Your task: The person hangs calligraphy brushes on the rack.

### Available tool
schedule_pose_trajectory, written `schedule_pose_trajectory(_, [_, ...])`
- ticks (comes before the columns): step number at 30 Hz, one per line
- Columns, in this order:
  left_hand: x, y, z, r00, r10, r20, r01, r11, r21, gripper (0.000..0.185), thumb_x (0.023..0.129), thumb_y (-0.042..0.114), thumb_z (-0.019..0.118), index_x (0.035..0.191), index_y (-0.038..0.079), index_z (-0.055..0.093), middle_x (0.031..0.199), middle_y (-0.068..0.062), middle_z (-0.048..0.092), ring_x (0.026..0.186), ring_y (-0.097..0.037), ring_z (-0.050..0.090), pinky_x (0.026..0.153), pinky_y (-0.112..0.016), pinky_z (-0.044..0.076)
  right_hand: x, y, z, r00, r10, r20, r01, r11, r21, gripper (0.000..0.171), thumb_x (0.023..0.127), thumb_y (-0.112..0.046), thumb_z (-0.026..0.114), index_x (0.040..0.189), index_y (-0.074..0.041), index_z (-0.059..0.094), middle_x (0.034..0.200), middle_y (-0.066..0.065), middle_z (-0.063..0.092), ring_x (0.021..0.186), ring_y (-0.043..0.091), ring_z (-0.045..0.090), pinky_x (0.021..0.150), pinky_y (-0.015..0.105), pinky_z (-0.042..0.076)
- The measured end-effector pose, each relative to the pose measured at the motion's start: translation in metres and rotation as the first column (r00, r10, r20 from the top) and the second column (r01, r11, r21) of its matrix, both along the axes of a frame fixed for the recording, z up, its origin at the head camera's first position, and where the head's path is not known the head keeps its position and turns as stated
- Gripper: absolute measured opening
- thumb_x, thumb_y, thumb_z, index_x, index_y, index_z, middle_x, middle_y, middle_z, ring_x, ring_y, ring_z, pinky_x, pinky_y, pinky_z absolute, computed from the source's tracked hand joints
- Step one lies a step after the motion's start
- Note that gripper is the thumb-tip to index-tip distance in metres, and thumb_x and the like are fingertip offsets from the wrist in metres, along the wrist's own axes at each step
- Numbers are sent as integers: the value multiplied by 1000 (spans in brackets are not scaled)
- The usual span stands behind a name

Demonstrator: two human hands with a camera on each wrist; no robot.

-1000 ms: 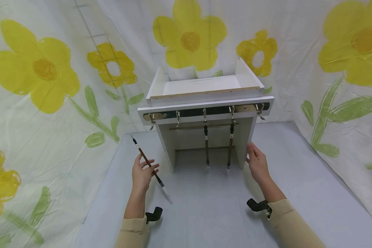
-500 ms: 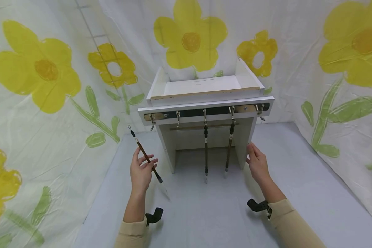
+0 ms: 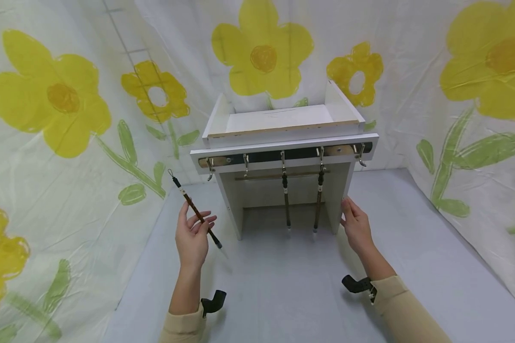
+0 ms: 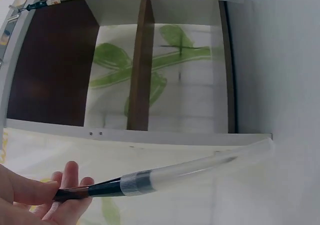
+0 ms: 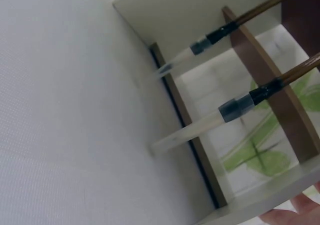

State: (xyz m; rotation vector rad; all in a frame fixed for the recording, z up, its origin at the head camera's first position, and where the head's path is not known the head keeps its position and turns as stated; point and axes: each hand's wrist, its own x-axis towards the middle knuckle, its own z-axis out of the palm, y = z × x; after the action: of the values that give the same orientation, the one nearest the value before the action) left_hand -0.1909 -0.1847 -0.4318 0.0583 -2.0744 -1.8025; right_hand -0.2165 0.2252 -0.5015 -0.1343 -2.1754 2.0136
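Left hand [image 3: 191, 238] up off the surface [image 3: 283, 286], pinching a brush [image 3: 194, 209] between thumb and fingers [image 4: 67, 177]. Brush tilted, loop end high and away to the left, capped tip low and pointing right toward the rack [image 3: 283, 143]. Clear cap over the bristles, plain in the left wrist view, just past the fingertips. Grip sits on the dark lower part of the handle.

Right hand [image 3: 355, 226] flat against the rack's right side panel [image 3: 341, 195], fingers straight and relaxed, gripping nothing, only touching the panel's front edge. Only a sliver of fingertip at the bottom corner of the right wrist view.

Between the two hands, inside the rack: two more brushes [image 3: 286, 202] hanging from hooks [image 3: 283, 157], tips down, capped, ending just above the surface. Nearer the right hand than the left. Side by side, apart from each other. Free hooks along the rail to the left of them, up and right of the left hand, and one more at the far right end, above the right hand.

Shallow tray [image 3: 283, 119] on top of the rack, beyond both hands. Flowered cloth [image 3: 60, 105] hanging all round, behind and to both sides. Beige sleeves [image 3: 401, 309] at both wrists, black camera mounts near the cuffs.
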Motion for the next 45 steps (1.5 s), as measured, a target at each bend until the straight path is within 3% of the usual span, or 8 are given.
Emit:
schedule_pose_trajectory(4, [7, 4, 8, 998, 7, -62, -6, 1000, 2, 77, 97, -10, 58, 155, 34, 36, 113, -14, 70, 100, -28, 75, 86, -25, 59, 0, 0, -1, 1000, -3, 1, 3, 1000, 1, 71, 103, -60, 41, 160, -19, 29, 167, 1, 25, 153, 27, 27, 113, 52, 39])
schedule_pose_trajectory(11, [13, 9, 16, 986, -81, -147, 86, 996, 25, 72, 97, -7, 60, 154, 33, 39, 115, -19, 70, 98, -26, 75, 89, -28, 59, 1, 0, 1, 1000, 3, -6, -3, 1000, -13, 69, 104, -58, 40, 160, -19, 29, 167, 2, 25, 153, 28, 26, 114, 54, 37])
schedule_pose_trajectory(18, [18, 14, 22, 975, -135, -176, 139, 990, 12, 73, 97, -9, 59, 152, 36, 41, 114, -16, 70, 96, -20, 75, 91, -29, 57, 3, 0, 2, 1000, 8, -2, -8, 1000, -8, 69, 105, -56, 40, 161, -17, 27, 167, 2, 23, 154, 27, 24, 114, 53, 37])
schedule_pose_trajectory(28, [29, 28, 31, 943, -236, -235, 237, 971, -22, 73, 96, -13, 58, 155, 26, 39, 115, -22, 68, 98, -18, 75, 94, -30, 56, -1, 1, -3, 1000, -1, -11, 1, 1000, 14, 72, 103, -59, 41, 160, -17, 28, 167, 2, 25, 153, 27, 27, 113, 51, 40])
schedule_pose_trajectory(37, [34, 39, 33, 931, -297, -212, 298, 954, -28, 72, 95, -14, 58, 155, 22, 38, 117, -21, 69, 99, -19, 74, 94, -31, 57, -1, 2, -1, 1000, -1, -12, 2, 1000, 12, 71, 103, -59, 41, 160, -17, 29, 167, 3, 26, 152, 29, 28, 112, 52, 40])
schedule_pose_trajectory(41, [34, 43, 32, 917, -334, -219, 338, 941, -23, 71, 95, -16, 57, 156, 15, 37, 116, -23, 68, 98, -20, 74, 94, -33, 57, -1, 2, -1, 1000, 2, -10, -2, 1000, 4, 71, 103, -58, 41, 160, -17, 29, 167, 3, 25, 152, 29, 27, 112, 53, 39])
schedule_pose_trajectory(45, [34, 45, 30, 915, -344, -213, 343, 938, -44, 71, 95, -16, 57, 156, 15, 38, 115, -21, 69, 98, -22, 74, 93, -33, 58, 0, 2, -1, 1000, 10, -11, -10, 1000, -3, 70, 104, -57, 41, 160, -17, 29, 167, 4, 25, 153, 29, 26, 113, 53, 38])
